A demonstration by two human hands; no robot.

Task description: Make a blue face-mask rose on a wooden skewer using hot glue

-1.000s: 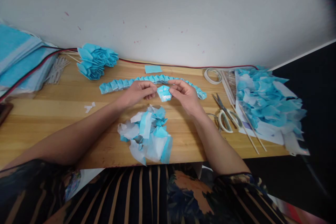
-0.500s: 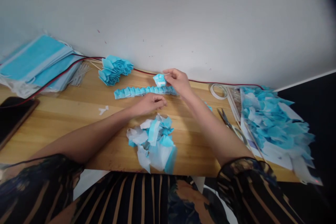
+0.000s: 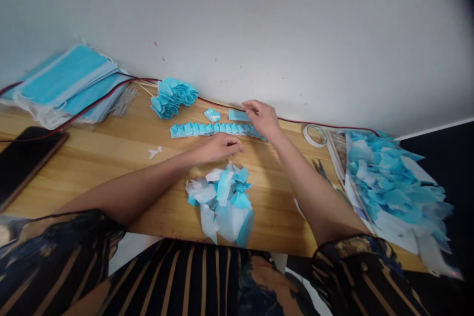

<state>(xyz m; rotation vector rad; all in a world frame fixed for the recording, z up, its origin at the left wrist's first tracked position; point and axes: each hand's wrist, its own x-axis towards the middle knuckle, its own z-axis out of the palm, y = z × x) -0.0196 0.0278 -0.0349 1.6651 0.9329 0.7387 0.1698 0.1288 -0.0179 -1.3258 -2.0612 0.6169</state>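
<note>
Out of your right hand (image 3: 261,116) has come the folded blue piece (image 3: 212,115): half a second ago it was between your fingers above the row of folded pieces (image 3: 200,129), and now it lies by itself on the bench (image 3: 111,153), near the back edge. It rests between the blue fabric roses (image 3: 174,96) and the flat blue strip (image 3: 239,115), just behind the row and apart from it. So, as I judge, the handling of this piece is finished for the moment, and your right hand is free of it.

Your right arm (image 3: 307,182) stretches far over the bench toward the back edge, crossing the right end of the row and hiding a part of the scissors (image 3: 321,168). The right hand is palm down, with fingers bent loosely at the right end of the strip; whether they already pinch it, I cannot tell.

Your left arm (image 3: 144,182) lies lower, coming slantwise from the front left corner. The left hand (image 3: 220,147) stands just in front of the row, its fingers softly curled, and no thing is visible in them. Below it, toward the front edge, sits the heap of blue and white scraps (image 3: 225,202).
</note>
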